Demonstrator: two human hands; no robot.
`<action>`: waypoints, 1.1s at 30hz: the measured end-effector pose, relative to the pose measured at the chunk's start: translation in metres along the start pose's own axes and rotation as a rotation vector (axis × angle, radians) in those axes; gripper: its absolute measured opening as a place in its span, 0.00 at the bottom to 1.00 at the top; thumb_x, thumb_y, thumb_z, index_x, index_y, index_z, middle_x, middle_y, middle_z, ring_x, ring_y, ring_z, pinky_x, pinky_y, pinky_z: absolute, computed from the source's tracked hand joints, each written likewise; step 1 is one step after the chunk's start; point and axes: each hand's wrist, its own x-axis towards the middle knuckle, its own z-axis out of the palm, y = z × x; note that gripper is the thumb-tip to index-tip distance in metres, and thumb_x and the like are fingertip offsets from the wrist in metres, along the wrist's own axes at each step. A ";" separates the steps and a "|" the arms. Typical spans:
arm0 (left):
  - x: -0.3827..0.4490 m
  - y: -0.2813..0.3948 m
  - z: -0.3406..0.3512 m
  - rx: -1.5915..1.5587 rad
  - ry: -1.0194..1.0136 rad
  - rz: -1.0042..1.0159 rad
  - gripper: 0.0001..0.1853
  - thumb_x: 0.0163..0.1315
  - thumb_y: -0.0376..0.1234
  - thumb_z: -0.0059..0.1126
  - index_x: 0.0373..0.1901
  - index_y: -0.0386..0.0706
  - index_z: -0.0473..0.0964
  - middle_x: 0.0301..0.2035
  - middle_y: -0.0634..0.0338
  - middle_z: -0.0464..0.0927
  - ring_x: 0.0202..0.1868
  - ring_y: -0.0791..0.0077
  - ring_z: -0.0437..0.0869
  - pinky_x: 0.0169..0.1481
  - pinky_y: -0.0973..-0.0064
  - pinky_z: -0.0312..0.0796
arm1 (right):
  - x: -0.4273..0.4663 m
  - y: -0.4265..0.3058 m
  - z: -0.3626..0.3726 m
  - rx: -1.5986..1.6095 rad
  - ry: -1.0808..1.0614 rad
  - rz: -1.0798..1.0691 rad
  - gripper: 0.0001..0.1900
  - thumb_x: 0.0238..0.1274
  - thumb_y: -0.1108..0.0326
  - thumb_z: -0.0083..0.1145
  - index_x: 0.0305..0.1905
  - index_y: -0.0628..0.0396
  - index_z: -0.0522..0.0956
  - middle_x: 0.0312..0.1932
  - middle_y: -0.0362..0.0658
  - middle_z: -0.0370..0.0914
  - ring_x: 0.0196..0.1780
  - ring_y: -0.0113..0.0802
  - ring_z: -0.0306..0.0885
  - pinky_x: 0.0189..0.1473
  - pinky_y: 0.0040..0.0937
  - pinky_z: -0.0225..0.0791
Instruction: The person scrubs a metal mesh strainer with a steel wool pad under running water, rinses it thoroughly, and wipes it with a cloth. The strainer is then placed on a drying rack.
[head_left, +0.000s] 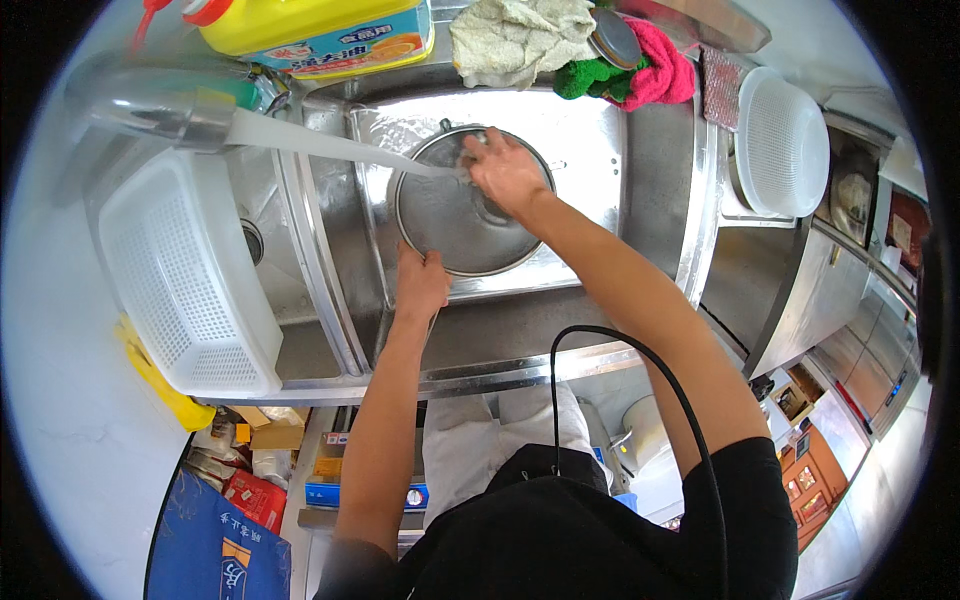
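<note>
A round, metal-rimmed strainer (442, 217) is held over the right basin of the steel sink (651, 180). My left hand (421, 283) grips it at the near left edge, where part of a handle shows below my fingers. My right hand (504, 169) is over its far part with bent fingers. Something pale shows at those fingertips; whether it is a scrubber or splashing water is unclear. From the faucet (202, 116) at the left, a water stream (322, 142) runs onto the strainer beside my right fingers.
A white plastic basket (191, 277) stands over the left basin. Behind the sink are a yellow jug (322, 37), a pale rag (521, 37) and a pink cloth (661, 64). A white colander (784, 142) sits at the right. A black cable (675, 382) hangs before me.
</note>
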 end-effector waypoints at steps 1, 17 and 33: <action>0.000 0.001 -0.001 0.013 0.005 0.010 0.16 0.81 0.29 0.45 0.65 0.33 0.62 0.25 0.51 0.77 0.16 0.70 0.75 0.17 0.68 0.69 | -0.005 0.000 -0.008 -0.023 -0.064 0.026 0.13 0.66 0.68 0.62 0.51 0.48 0.91 0.70 0.41 0.76 0.74 0.48 0.72 0.68 0.41 0.77; -0.044 0.014 -0.041 -0.099 -0.257 -0.230 0.20 0.81 0.45 0.54 0.59 0.38 0.65 0.20 0.63 0.68 0.18 0.74 0.72 0.22 0.73 0.65 | -0.123 0.006 -0.104 1.024 0.025 0.119 0.22 0.70 0.68 0.65 0.68 0.49 0.83 0.57 0.49 0.80 0.60 0.46 0.81 0.63 0.37 0.76; -0.054 -0.028 -0.080 -0.551 -0.797 -0.501 0.30 0.85 0.53 0.40 0.71 0.38 0.73 0.16 0.77 0.52 0.14 0.89 0.52 0.25 0.82 0.49 | -0.140 0.011 -0.034 1.902 0.420 1.034 0.21 0.75 0.57 0.64 0.63 0.57 0.83 0.46 0.37 0.86 0.43 0.22 0.78 0.44 0.26 0.68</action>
